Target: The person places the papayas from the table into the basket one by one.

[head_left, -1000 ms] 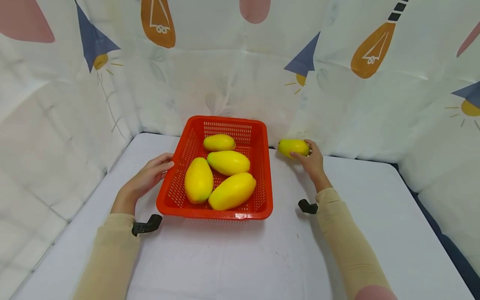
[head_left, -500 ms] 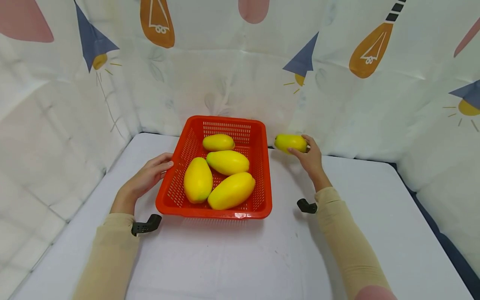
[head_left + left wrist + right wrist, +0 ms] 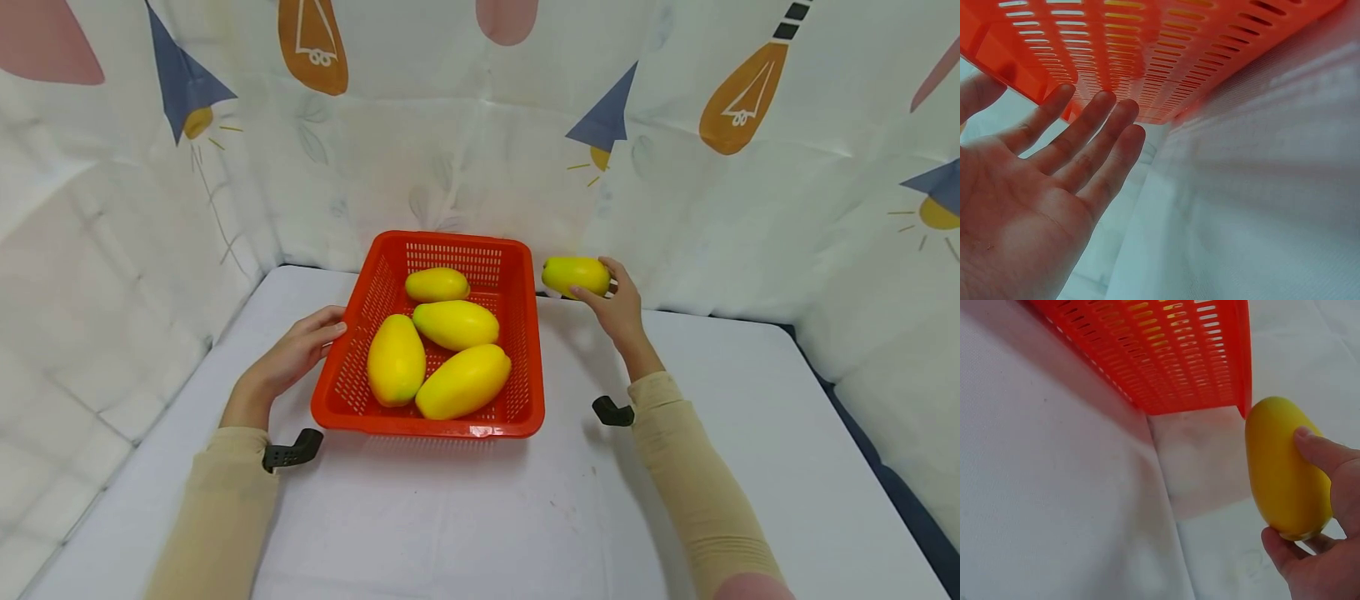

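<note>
A red plastic basket (image 3: pixel 534 375) with slotted walls stands in the middle of the head view. Several long, oval yellow fruits, mango- or papaya-like, lie in it, such as one yellow fruit (image 3: pixel 396 361) at the left. My left hand (image 3: pixel 300 350) has its fingers straight, with the fingertips at the basket's left side; the left wrist view shows the palm and those extended fingers (image 3: pixel 1091 140) by the slotted wall. To the right of the basket, my right hand (image 3: pixel 621 307) grips another yellow fruit (image 3: pixel 576 275), greenish at one end, raised near the basket's far right corner.
A white-covered table (image 3: pixel 450 517) bears the basket. Patterned cloth walls (image 3: pixel 487 167) rise behind and at both sides, with the back one close behind the basket. Dark wrist bands (image 3: pixel 292 450) sit on both arms.
My right hand has lifted the yellow fruit up off the table and slightly left, nearer the basket. My left hand and the basket stay in place.
</note>
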Tool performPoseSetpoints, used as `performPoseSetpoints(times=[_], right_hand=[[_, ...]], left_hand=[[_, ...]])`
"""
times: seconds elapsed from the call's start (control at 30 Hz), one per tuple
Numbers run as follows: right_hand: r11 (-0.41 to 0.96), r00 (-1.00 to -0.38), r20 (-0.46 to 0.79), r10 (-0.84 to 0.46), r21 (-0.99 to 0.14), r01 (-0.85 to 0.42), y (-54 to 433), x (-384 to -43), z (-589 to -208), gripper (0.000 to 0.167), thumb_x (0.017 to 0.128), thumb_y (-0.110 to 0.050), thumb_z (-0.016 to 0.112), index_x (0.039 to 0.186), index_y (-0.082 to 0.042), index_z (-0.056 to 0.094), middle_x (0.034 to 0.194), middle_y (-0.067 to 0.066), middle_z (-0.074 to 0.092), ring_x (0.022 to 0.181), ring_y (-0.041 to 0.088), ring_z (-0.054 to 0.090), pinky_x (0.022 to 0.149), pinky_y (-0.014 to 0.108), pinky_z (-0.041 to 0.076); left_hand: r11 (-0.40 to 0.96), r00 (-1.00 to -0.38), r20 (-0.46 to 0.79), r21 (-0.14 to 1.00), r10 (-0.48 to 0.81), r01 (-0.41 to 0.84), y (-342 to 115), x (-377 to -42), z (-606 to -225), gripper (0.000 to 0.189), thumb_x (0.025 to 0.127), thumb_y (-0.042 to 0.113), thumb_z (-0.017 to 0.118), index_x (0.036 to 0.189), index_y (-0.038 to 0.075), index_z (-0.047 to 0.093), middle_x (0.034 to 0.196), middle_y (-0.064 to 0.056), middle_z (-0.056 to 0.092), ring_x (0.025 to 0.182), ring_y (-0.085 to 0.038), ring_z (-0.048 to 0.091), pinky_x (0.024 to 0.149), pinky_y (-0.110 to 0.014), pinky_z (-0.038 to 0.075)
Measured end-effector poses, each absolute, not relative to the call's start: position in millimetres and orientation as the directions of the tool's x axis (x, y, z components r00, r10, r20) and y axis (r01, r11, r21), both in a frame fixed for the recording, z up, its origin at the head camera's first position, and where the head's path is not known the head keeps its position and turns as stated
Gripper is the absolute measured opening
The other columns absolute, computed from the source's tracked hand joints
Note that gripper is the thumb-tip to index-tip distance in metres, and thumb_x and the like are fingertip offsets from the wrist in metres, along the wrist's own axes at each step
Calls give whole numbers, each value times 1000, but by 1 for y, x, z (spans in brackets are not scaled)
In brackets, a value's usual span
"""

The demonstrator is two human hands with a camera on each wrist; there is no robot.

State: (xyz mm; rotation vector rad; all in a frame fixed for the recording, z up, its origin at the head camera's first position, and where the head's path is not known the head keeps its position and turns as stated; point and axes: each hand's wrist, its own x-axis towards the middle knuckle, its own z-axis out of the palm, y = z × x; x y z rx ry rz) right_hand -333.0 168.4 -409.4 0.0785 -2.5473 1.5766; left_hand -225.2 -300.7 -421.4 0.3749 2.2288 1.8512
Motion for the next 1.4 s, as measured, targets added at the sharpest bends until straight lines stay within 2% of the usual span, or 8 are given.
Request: performPoseSetpoints(times=[0.37, 0.77, 1.07, 1.4], right_hand=[[444, -987, 158, 17, -886, -134, 165, -329, -400, 76, 84, -40, 73, 148, -22, 35, 150, 8, 38, 125, 31, 45, 103, 46, 46], [445, -983, 184, -5, -880, -167, 160, -326, -393, 76, 85, -38, 73, 148, -20, 35, 149, 9, 41, 125, 31, 48, 103, 46, 46], [415, -981, 191, -29, -890, -186, 154, -324, -391, 76, 85, -37, 73, 149, -20, 36, 147, 8, 42, 125, 29, 49, 104, 45, 45], [411, -979, 197, -48, -889, -199, 148, -322, -388, 75, 85, -36, 73, 148, -20, 36, 148, 8, 41, 123, 30, 50, 100, 43, 47]], left_hand=[[204, -947, -34, 978, 319, 33, -300, -225, -421, 45, 104, 35, 40, 137, 4, 40, 122, 5, 52, 108, -4, 54, 91, -13, 46], [187, -945, -17, 981, 326, 47, -301, -226, -422, 43, 104, 32, 39, 136, 2, 41, 121, 3, 52, 106, -4, 54, 90, -13, 47], [200, -946, -24, 979, 323, 43, -302, -226, -424, 44, 104, 35, 39, 137, 5, 41, 123, 4, 51, 108, -5, 53, 91, -14, 47], [184, -943, -8, 981, 333, 57, -303, -227, -425, 43, 104, 32, 38, 136, 4, 41, 121, 3, 52, 106, -5, 55, 90, -14, 48]])
